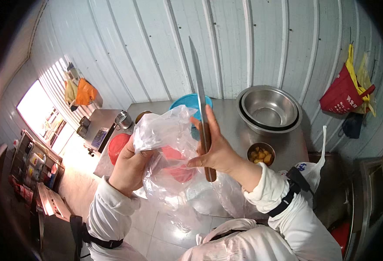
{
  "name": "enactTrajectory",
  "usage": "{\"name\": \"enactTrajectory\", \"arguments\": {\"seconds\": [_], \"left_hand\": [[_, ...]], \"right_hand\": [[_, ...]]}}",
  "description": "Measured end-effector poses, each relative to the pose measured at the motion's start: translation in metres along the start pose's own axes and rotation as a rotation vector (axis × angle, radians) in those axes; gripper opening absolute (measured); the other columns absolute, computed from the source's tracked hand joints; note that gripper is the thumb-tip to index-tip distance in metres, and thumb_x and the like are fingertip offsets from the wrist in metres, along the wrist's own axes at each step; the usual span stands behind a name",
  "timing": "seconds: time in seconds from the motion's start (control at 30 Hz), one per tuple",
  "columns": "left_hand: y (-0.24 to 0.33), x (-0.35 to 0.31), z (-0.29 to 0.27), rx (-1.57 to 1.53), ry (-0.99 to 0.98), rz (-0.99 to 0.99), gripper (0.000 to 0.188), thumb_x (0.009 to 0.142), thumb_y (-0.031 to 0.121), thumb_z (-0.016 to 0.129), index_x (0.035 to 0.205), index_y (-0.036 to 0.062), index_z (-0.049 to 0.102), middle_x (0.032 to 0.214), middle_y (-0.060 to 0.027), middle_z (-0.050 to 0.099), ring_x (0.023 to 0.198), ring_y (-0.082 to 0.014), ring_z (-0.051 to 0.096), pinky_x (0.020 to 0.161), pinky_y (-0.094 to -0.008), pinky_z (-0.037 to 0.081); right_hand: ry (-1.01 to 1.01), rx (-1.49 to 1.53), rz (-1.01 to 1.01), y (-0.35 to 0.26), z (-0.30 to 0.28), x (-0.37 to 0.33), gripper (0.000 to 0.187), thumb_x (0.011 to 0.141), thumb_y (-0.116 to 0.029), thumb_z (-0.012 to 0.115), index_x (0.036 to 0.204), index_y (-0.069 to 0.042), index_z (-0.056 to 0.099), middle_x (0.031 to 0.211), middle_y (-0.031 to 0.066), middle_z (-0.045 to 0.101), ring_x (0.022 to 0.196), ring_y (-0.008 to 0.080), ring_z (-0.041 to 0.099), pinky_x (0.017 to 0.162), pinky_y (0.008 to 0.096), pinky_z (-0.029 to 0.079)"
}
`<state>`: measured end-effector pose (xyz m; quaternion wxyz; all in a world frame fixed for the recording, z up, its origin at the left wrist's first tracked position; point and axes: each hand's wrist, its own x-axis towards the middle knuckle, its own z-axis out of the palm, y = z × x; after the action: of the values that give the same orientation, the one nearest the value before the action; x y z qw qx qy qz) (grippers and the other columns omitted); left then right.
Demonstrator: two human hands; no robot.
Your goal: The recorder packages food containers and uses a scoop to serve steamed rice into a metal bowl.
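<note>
Head camera: a person in white sleeves lifts a clear plastic bag (pixel 163 132) and a long knife (pixel 202 114) above a metal desk (pixel 229 114). The left hand (pixel 132 167) is curled tight on the crumpled bag. The right hand (pixel 221 152) is closed around the knife's wooden handle, the blade pointing up almost upright just beside the bag; its thumb reaches across toward the film, though whether it also pinches the plastic cannot be told. Red patches show through the bag, inside or behind it unclear. A blue basin (pixel 184 102) stands on the desk behind the bag, with two nested steel bowls (pixel 269 101) to its right. Nearer, a small metal bowl (pixel 249 154) holds yellow chunks (pixel 261 155). A red tote bag (pixel 343 93) hangs on the corrugated wall (pixel 269 52) at right.
</note>
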<state>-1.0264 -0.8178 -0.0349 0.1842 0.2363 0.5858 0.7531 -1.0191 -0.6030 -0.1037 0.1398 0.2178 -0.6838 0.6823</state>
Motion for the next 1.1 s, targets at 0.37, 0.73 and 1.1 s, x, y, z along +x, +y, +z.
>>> {"name": "enactTrajectory", "arguments": {"seconds": [0.37, 0.73, 1.1], "left_hand": [[0.019, -0.112, -0.062, 0.736, 0.327, -0.146, 0.032, 0.074, -0.004, 0.056, 0.105, -0.0014, 0.050, 0.085, 0.0009, 0.057, 0.075, -0.0072, 0.052, 0.067, -0.0207, 0.042], [-0.057, -0.024, 0.010, 1.198, 0.199, -0.499, 0.042, 0.068, 0.019, 0.064, 0.101, -0.0030, 0.051, 0.092, -0.0159, 0.058, 0.088, -0.0242, 0.057, 0.077, -0.0304, 0.043], [-0.015, -0.039, -0.049, 0.171, 0.598, -0.386, 0.021, 0.081, 0.024, 0.042, 0.070, 0.0068, 0.043, 0.051, 0.0030, 0.028, 0.045, -0.0105, 0.030, 0.051, -0.0266, 0.036]], "right_hand": [[0.120, -0.247, 0.047, 0.027, 0.052, -0.002, 0.082, 0.063, 0.002, 0.057, 0.132, -0.011, 0.015, 0.080, 0.0108, 0.052, 0.069, 0.0216, 0.053, 0.065, 0.0303, 0.042], [0.185, -0.447, -0.386, -0.009, 0.079, 0.016, 0.072, 0.061, -0.003, 0.055, 0.127, -0.009, 0.028, 0.083, 0.0133, 0.055, 0.071, 0.0307, 0.054, 0.066, 0.0410, 0.041], [0.218, -0.036, -0.378, -0.009, 0.022, -0.006, 0.050, 0.067, 0.008, 0.054, 0.109, -0.006, 0.031, 0.080, 0.0072, 0.051, 0.068, 0.0141, 0.051, 0.066, 0.0249, 0.042]]}}
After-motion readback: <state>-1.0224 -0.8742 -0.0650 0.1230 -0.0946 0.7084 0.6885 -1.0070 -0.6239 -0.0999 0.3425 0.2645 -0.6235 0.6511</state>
